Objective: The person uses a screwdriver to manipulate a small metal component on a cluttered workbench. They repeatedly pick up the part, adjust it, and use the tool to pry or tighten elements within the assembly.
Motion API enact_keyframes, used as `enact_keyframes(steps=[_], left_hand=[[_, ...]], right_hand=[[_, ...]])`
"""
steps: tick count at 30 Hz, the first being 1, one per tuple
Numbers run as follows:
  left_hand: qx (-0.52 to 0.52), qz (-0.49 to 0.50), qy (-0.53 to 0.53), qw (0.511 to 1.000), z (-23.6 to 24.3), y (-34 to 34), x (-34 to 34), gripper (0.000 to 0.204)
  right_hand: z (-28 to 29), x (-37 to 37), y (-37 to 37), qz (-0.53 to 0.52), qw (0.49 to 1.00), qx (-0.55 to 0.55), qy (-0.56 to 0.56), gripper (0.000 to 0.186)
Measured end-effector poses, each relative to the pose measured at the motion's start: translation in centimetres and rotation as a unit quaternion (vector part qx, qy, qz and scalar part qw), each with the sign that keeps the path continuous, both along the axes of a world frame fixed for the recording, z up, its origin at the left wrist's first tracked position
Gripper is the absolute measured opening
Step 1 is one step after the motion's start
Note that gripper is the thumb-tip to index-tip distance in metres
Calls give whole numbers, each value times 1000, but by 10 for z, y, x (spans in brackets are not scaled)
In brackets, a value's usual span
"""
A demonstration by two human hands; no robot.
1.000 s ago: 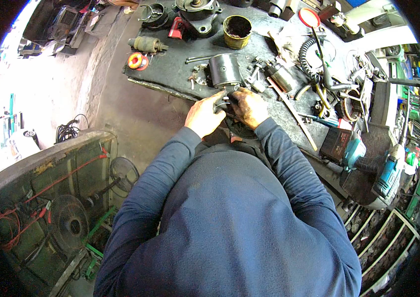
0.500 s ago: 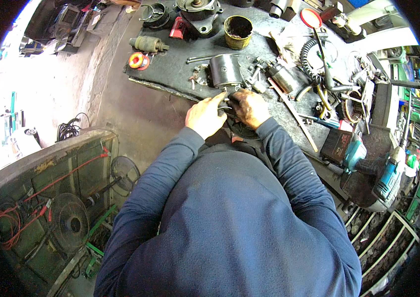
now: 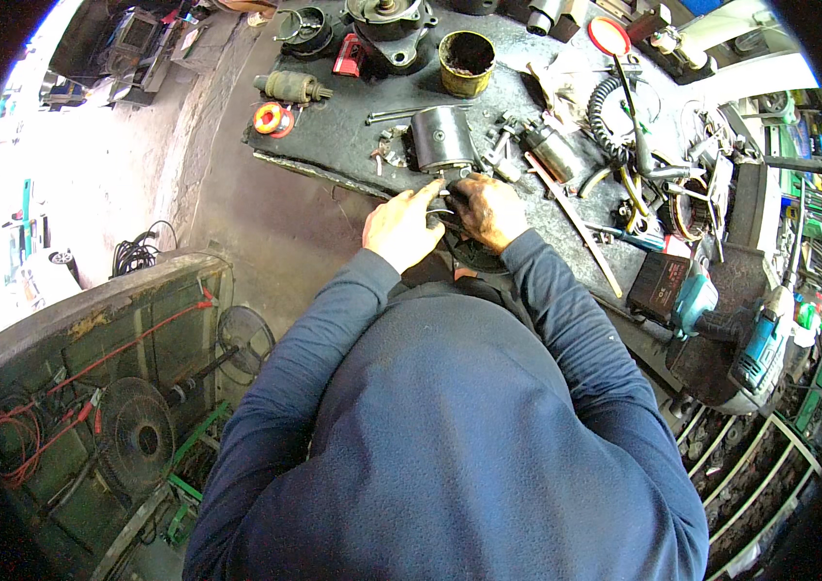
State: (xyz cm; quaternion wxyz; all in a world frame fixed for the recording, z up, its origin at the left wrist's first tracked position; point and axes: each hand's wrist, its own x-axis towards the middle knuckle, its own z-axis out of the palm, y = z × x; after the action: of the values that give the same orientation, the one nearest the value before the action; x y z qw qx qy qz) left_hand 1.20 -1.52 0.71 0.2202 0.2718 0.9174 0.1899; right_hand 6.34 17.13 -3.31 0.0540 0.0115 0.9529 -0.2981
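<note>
At the bench's front edge both my hands are at a dark round part (image 3: 469, 254) with small light metal bits, partly hidden by them. My left hand (image 3: 403, 225) is closed on it, thumb and index finger near the top. My right hand (image 3: 490, 211) is curled, fingers pinched on the same part; their exact grip is hidden. Just beyond sits a dark metal cylinder (image 3: 440, 137), with small loose pieces (image 3: 394, 145) to its left. A long thin strip (image 3: 576, 223) lies to the right.
The bench (image 3: 334, 155) holds an armature (image 3: 290, 86), orange spool (image 3: 272, 119), housing (image 3: 387, 27), yellow can (image 3: 465, 63), coiled hose (image 3: 605, 116) and several metal parts. Two power tools (image 3: 760, 344) (image 3: 694, 300) lie right. A fan (image 3: 140, 436) and green metal panel (image 3: 72, 339) stand lower left.
Both my hands have shifted very slightly to the right since a second ago, still on the same part. Little else differs.
</note>
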Motion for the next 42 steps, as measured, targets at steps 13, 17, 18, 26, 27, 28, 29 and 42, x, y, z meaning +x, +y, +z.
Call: enact_keyframes(steps=[13, 17, 18, 26, 27, 28, 29, 42], left_hand=[[-17, -24, 32, 999, 4, 4, -2, 68], [-27, -17, 6, 999, 7, 3, -1, 68], [-30, -18, 1, 999, 8, 3, -2, 68], [-9, -11, 2, 1000, 4, 1, -3, 68], [-3, -12, 23, 1000, 2, 0, -2, 68], [4, -13, 44, 999, 0, -1, -1, 69], [-5, -6, 33, 999, 0, -4, 3, 70], [179, 133, -100, 970, 23, -41, 13, 44]], right_hand=[[0, -1, 0, -10, 1000, -11, 2, 27], [-2, 0, 1, -12, 1000, -21, -2, 27], [4, -1, 0, -14, 1000, -20, -5, 27], [0, -1, 0, -9, 1000, -8, 6, 27], [3, -2, 1, -7, 1000, -6, 18, 27], [7, -1, 2, -5, 1000, -5, 31, 27], [12, 4, 1, -23, 999, -1, 35, 26], [95, -83, 56, -112, 983, 94, 112, 46]])
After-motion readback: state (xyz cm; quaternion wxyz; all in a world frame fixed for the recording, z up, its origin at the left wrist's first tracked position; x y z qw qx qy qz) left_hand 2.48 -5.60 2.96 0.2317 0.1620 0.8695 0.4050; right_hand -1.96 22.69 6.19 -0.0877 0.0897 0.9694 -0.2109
